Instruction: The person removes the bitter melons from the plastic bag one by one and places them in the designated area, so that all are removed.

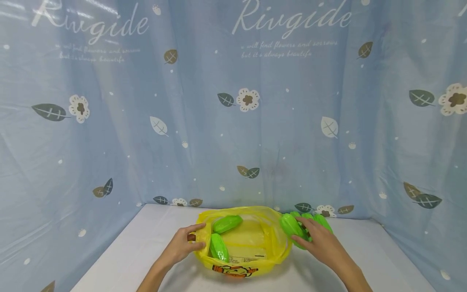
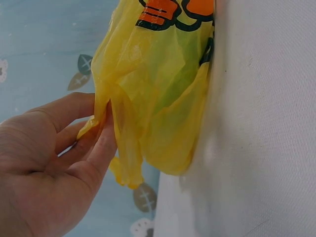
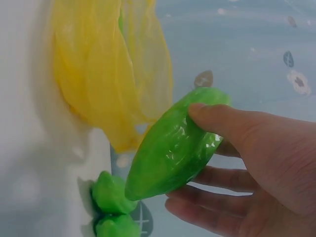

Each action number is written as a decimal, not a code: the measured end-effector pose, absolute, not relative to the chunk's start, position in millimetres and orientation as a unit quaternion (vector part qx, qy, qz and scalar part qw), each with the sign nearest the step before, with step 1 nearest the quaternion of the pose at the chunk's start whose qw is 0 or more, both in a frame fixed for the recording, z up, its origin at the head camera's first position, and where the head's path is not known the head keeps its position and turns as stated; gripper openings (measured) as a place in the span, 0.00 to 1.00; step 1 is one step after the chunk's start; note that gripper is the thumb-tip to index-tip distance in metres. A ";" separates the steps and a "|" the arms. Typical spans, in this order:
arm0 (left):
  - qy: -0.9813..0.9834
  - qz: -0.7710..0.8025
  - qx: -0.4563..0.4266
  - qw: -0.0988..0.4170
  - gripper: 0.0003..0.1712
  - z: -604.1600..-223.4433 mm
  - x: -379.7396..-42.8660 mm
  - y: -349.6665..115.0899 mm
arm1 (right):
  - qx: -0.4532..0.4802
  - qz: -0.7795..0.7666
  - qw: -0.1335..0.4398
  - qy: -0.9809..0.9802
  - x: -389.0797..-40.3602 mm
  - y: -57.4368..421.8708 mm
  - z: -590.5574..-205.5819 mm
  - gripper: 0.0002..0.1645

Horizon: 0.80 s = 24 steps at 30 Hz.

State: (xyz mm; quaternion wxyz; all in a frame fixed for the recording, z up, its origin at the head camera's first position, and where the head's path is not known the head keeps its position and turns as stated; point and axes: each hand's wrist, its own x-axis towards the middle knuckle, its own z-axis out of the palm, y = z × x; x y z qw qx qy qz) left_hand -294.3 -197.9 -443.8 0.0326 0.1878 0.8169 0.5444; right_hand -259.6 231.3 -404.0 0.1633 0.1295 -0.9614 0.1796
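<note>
A yellow plastic bag [image 1: 271, 265] with an orange cartoon print lies with its mouth spread wide on the table. Fingers and thumb of my left hand [image 1: 184, 244] pinch its left edge; in the left wrist view they are around a gathered fold [image 2: 123, 133]. Inside the bag lie two glossy green oblong fruit-like pieces, one at the back [image 1: 227, 223] and one at the front left [image 1: 219, 247]. At the bag's right rim, my right hand [image 1: 324, 241] grips another glossy green oblong piece [image 3: 173, 148], ridged and tapered at one end.
Several more green pieces [image 1: 322, 222] sit on the white table [image 1: 375, 259] to the right of the bag, partly hidden behind my right hand. A blue curtain [image 1: 284, 134] with leaf and flower prints hangs along the back and both sides.
</note>
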 end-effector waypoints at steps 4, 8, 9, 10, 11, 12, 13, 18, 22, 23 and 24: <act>0.821 0.539 0.184 0.033 0.37 -444.2 -295.3 -197.0 | 0.116 0.186 0.155 -0.963 -257.5 236.2 -404.2 0.35; 0.823 0.537 0.183 0.030 0.38 -443.7 -295.3 -196.3 | 0.095 0.214 0.119 -0.965 -258.7 239.0 -404.6 0.35; 0.823 0.538 0.182 0.029 0.37 -443.9 -295.6 -196.1 | 0.088 0.220 0.109 -0.965 -259.2 239.5 -405.0 0.35; 0.823 0.537 0.183 0.028 0.37 -444.2 -295.7 -196.2 | 0.083 0.228 0.101 -0.965 -259.6 240.1 -405.5 0.34; 0.824 0.536 0.184 0.028 0.37 -444.5 -295.7 -196.5 | 0.080 0.232 0.094 -0.965 -260.1 240.8 -406.2 0.34; 0.824 0.536 0.185 0.027 0.37 -444.9 -295.8 -196.6 | 0.078 0.235 0.090 -0.965 -260.4 241.4 -406.8 0.34; 0.824 0.535 0.185 0.027 0.37 -445.2 -295.7 -196.8 | 0.076 0.239 0.086 -0.964 -260.6 241.9 -407.3 0.34; 0.822 0.537 0.189 0.027 0.38 -445.5 -294.8 -196.4 | 0.056 0.249 0.066 -0.965 -260.9 244.0 -409.6 0.37; 0.824 0.533 0.190 0.024 0.38 -445.5 -295.1 -196.2 | 0.045 0.253 0.052 -0.965 -260.7 245.5 -410.2 0.39; 0.826 0.530 0.192 0.023 0.38 -445.6 -295.4 -196.2 | 0.042 0.251 0.050 -0.966 -260.6 246.0 -410.3 0.40; 0.826 0.530 0.190 0.022 0.37 -445.7 -295.7 -196.2 | 0.042 0.249 0.049 -0.966 -260.6 246.7 -410.7 0.40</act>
